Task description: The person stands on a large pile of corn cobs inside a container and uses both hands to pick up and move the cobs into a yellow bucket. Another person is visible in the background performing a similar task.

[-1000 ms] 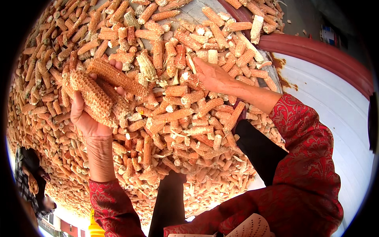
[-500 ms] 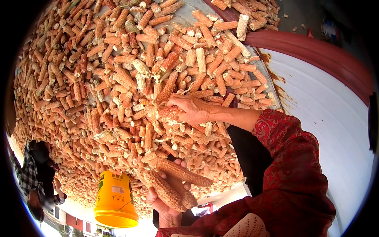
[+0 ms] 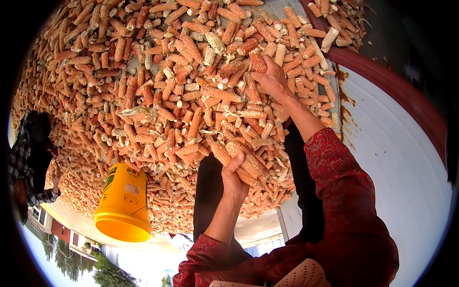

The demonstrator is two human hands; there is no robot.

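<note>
Plainly, most of the work is still lying ahead, by my judgement: the pile (image 3: 158, 91) of dried corn cobs is filling the whole upper and middle part of the frame, spreading from the left rim to the red rim (image 3: 382, 76) at the upper right, and only a few cobs are being gathered at this moment. A yellow bucket (image 3: 123, 203) is showing at the lower left of the frame, beside the pile; whether it is holding anything I cannot tell, since its inside is not facing the camera.

The left hand (image 3: 234, 179) is sitting just below the centre of the frame, with its fingers curling tightly round a bundle of cobs (image 3: 239, 158). Two or three cobs seem to be lying side by side in that grip, slanting down to the right, with the thumb pressing over them. The grip is narrow and full, with no slack showing.

The right hand (image 3: 272, 79) is reaching to the upper centre right of the frame, with its fingers folding round a single cob (image 3: 258, 62) at the top of the pile. The fingers are partly bent, clasping that cob rather than spreading wide, while the palm is resting on the cobs beneath.

A second person (image 3: 28, 158) in dark clothing is standing at the left edge of the frame, well apart from both hands.
</note>
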